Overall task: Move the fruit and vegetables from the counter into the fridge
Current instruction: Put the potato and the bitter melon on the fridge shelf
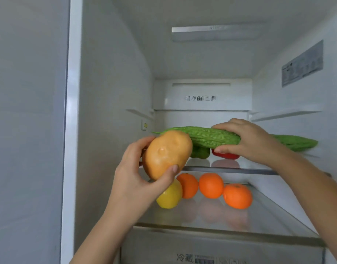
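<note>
At the upper fridge shelf (240, 170), your right hand (247, 140) grips a bitter gourd (207, 137), your left hand (137, 180) a potato (166, 153); hasty release could roll either off.

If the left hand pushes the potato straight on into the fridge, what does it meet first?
The potato would probably hit the bitter gourd in the right hand first; depth unclear.
</note>
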Available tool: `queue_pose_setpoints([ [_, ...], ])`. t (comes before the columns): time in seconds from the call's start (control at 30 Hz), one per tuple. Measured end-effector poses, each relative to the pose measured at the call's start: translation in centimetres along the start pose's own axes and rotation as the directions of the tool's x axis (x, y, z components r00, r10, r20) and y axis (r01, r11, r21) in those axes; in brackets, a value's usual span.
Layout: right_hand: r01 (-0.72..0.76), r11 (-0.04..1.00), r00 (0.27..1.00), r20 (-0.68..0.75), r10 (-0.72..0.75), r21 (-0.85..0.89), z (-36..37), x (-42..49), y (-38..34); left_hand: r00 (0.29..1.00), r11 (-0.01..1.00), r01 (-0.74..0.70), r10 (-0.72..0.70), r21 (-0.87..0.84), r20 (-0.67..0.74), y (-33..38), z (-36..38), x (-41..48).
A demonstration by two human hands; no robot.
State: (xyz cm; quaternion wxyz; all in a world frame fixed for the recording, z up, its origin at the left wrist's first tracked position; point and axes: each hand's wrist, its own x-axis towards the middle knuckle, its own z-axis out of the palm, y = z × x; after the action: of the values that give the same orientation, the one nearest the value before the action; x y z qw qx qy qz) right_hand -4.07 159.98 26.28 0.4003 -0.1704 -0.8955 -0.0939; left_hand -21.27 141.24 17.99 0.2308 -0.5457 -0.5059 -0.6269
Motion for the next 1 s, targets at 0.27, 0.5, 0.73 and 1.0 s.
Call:
queue_pose_setpoints([
  [0.27, 0.031, 0.999, 0.98, 0.196, -0.034, 0.016, 2.7, 1.4, 2.5, 0.995, 0.985, 0.066, -0.076, 0.16, 0.061, -2.8, 0.8, 4.2],
  [0.5, 0.063, 0.995, 0.962, 0.271, -0.04, -0.077, 3.6, 2.7, 3.8, 0.964, 0.983, 0.143, -0.165, 0.118, 0.207, -3.5, 1.8, 7.3],
  [0.73, 0.046, 0.98, 0.947, 0.322, 0.019, -0.194, 5.0, 4.1, 4.6, 0.862, 0.944, 0.325, -0.323, 0.063, 0.391, -5.5, 2.4, 8.9],
  [1.0, -0.01, 0.988, 0.943, 0.327, 0.061, -0.153, 5.7, 4.4, 5.2, 0.732, 0.908, 0.411, -0.381, 0.08, 0.565, -7.0, 3.6, 10.6],
])
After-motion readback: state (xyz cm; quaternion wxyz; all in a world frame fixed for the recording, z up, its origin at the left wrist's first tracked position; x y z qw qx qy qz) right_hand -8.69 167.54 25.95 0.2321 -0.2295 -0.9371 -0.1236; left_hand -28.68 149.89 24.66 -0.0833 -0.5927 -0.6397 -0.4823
